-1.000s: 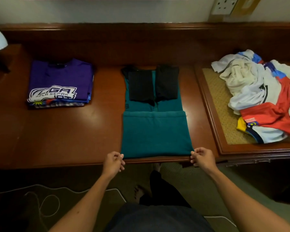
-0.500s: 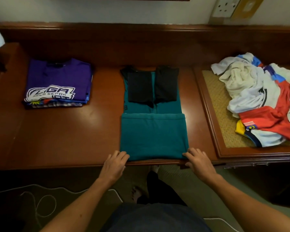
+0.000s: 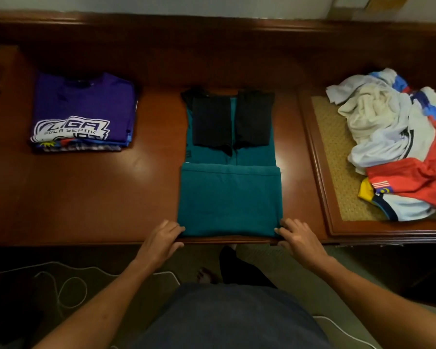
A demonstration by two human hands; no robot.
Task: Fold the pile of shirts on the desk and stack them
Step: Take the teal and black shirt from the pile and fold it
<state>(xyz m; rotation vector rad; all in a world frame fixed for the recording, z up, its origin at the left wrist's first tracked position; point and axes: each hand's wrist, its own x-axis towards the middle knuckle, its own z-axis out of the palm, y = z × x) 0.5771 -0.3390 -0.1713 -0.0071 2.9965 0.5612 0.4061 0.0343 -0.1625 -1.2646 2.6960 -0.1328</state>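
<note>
A teal shirt (image 3: 229,197) with black sleeves folded inward lies in the middle of the wooden desk (image 3: 98,192), its lower part doubled up toward the sleeves. My left hand (image 3: 161,241) pinches the near left corner of that fold, thumb below the desk edge. The near right corner is pinched the same way by my right hand (image 3: 297,239). At the left stands a stack of folded shirts (image 3: 82,112) with a purple printed one on top. A loose pile of shirts (image 3: 400,142), white, red and blue, lies at the right.
The loose pile rests on a wood-framed woven tray (image 3: 330,152) at the desk's right end. A raised wooden back rail (image 3: 212,28) runs along the wall. White cables (image 3: 61,290) lie on the floor below at left.
Both hands opened from loose fists, moved forward onto the desk edge and closed on the teal shirt's two near corners. The shirt itself has not moved.
</note>
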